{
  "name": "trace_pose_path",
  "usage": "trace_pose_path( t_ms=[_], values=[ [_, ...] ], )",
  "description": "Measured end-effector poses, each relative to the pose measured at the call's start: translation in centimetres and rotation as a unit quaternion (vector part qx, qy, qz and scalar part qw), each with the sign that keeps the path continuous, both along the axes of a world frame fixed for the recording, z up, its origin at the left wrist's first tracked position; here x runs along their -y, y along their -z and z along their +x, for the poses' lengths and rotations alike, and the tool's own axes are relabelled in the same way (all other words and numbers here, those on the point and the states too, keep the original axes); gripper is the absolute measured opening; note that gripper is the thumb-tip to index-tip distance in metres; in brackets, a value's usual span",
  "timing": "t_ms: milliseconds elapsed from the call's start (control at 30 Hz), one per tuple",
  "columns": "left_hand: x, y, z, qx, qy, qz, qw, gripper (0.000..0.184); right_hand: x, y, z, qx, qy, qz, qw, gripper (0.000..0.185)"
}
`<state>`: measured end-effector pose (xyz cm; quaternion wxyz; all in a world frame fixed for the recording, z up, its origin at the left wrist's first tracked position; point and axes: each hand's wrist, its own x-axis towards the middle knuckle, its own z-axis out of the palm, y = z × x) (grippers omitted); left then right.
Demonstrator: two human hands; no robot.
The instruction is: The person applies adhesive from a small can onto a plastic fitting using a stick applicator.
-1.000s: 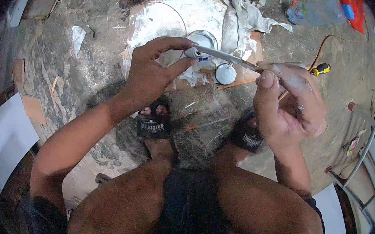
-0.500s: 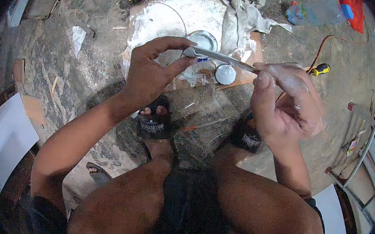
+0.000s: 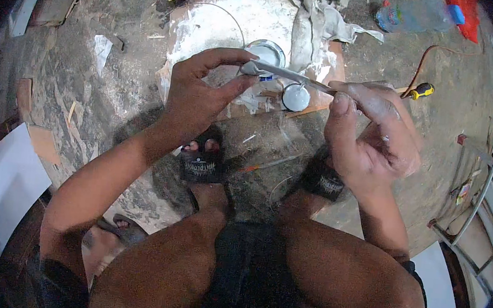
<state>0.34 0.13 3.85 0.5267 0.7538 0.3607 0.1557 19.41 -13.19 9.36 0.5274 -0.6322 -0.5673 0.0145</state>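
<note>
A thin, grey-coated strip (image 3: pixel 292 75) spans the space between my two hands, tilted down to the right. My left hand (image 3: pixel 202 87) pinches its left end, where a folded or curled grey piece shows, between thumb and index finger. The right end sits between the thumb and fingers of my right hand (image 3: pixel 376 128), which has whitish smears on it. Behind the strip, an open can (image 3: pixel 267 51) of pale material and a round white-topped container (image 3: pixel 296 97) stand on a white-smeared board (image 3: pixel 220 24).
Grey cloth (image 3: pixel 311 32) lies beside the board. A plastic bottle (image 3: pixel 420 17), a yellow-black screwdriver (image 3: pixel 422 91) and an orange cable (image 3: pixel 431 53) are at the right. Metal framing (image 3: pixel 473 205) stands far right. Another person's foot (image 3: pixel 124 223) shows at lower left.
My right hand and the strip's right end have shifted slightly left. The curled piece at my left fingertips has turned. Another person's sandalled foot has come into view at lower left.
</note>
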Motion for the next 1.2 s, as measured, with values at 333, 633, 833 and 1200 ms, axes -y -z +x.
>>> trace_pose_path(
  t_ms=[333, 633, 833, 1200],
  values=[
    [0.1, -0.3, 0.1, 0.003, -0.005, -0.015, 1.0, 0.028, 0.3, 0.0, -0.4, 0.002, 0.003, -0.052, 0.999, 0.011],
    [-0.3, -0.3, 0.0, 0.035, -0.015, -0.002, 0.999, 0.026, 0.6, 0.3, 0.4, 0.019, 0.03, -0.06, 0.998, 0.006],
    [-0.3, -0.4, -0.6, 0.019, -0.012, 0.019, 1.0, 0.023, -0.4, 3.5, 0.9, 0.011, 0.052, -0.058, 0.997, 0.008],
    [-0.4, 0.9, -1.8, -0.032, -0.032, 0.038, 0.998, 0.024, -2.9, 8.2, 0.2, -0.008, -0.122, -0.318, 0.94, 0.008]
  ],
)
